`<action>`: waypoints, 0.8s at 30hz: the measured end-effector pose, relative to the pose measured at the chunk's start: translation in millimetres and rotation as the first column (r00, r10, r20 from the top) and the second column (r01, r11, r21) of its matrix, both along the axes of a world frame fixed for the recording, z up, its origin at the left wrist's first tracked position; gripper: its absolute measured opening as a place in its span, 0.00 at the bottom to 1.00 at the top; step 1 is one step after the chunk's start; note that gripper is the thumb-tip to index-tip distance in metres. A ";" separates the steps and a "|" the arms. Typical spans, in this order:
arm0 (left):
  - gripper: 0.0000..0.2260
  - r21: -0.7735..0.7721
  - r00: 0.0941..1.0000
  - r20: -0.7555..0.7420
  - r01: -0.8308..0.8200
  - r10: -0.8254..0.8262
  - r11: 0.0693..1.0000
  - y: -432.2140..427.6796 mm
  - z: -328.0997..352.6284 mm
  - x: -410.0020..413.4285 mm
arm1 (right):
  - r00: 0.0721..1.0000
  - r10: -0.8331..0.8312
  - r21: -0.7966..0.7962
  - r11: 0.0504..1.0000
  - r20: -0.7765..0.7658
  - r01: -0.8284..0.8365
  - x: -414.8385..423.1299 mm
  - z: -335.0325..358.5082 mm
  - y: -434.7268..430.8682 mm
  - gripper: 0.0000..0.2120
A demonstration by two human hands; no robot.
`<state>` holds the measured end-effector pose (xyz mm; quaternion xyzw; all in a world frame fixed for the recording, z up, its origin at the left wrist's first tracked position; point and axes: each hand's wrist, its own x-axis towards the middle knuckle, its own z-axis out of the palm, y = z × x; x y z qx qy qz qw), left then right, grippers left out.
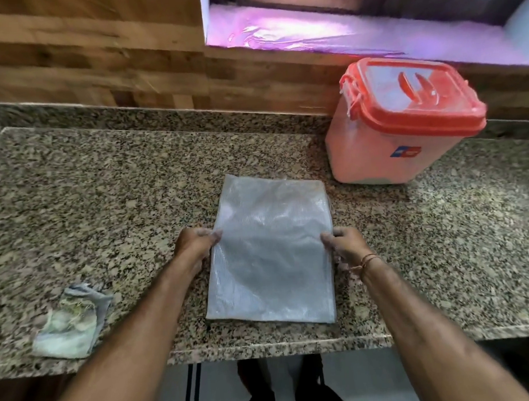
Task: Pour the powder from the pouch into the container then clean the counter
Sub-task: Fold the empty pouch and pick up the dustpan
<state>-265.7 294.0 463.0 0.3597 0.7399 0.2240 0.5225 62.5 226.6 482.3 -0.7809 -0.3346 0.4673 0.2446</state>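
The pouch (269,251), flat and translucent, lies at the center of the frame on the granite bench (107,190). The left hand (196,244) pinches its left edge; the right hand (345,245) pinches its right edge, fingers closed on the plastic. The container (384,145), orange lid (415,96) latched, stands at upper right. A crumpled cloth (72,324) lies at lower left.

Home kitchen: granite counter (106,182), wooden backsplash (87,56)
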 end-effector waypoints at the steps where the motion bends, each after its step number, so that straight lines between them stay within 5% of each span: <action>1: 0.10 0.038 0.999 0.041 -0.026 0.024 0.999 3.0 10.3 -2.3 | 0.998 -0.026 0.032 0.999 -0.064 0.028 -2.4 8.0 6.8 0.09; 6: 0.12 0.300 0.979 0.181 -0.144 0.092 0.943 19.4 86.0 -13.1 | 0.912 -0.154 0.212 0.946 -0.379 0.247 -27.8 72.6 44.5 0.13; 10: 0.19 0.355 0.982 0.157 -0.152 0.101 0.922 -0.3 109.0 -20.9 | 0.903 -0.143 0.274 0.923 -0.406 0.270 -35.8 90.9 42.4 0.19; 13: 0.22 0.270 0.999 0.011 -0.049 0.048 0.962 -38.5 93.0 -27.0 | 0.935 -0.119 0.270 0.938 -0.333 0.216 -36.0 69.1 17.3 0.17; 17: 0.15 -0.117 0.986 0.026 0.165 -0.163 0.979 -88.2 54.5 -36.5 | 0.952 -0.124 0.151 0.973 -0.281 0.172 -29.7 20.0 -25.7 0.15; 19: 0.22 -0.143 0.961 -0.174 0.193 -0.216 0.971 -100.3 33.2 -35.5 | 0.979 -0.109 0.116 0.985 -0.170 0.129 -26.0 -1.0 -40.9 0.15; 21: 0.39 0.046 0.809 -0.551 0.277 -0.206 0.960 -100.4 16.7 -28.5 | 0.996 -0.067 0.096 0.993 -0.057 0.072 -24.3 -18.5 -48.7 0.16; 24: 0.45 0.156 0.521 -0.795 0.670 -0.310 0.726 -83.7 9.8 -6.1 | 0.963 -0.191 0.112 0.970 -0.189 0.214 -28.7 -24.0 -49.0 0.08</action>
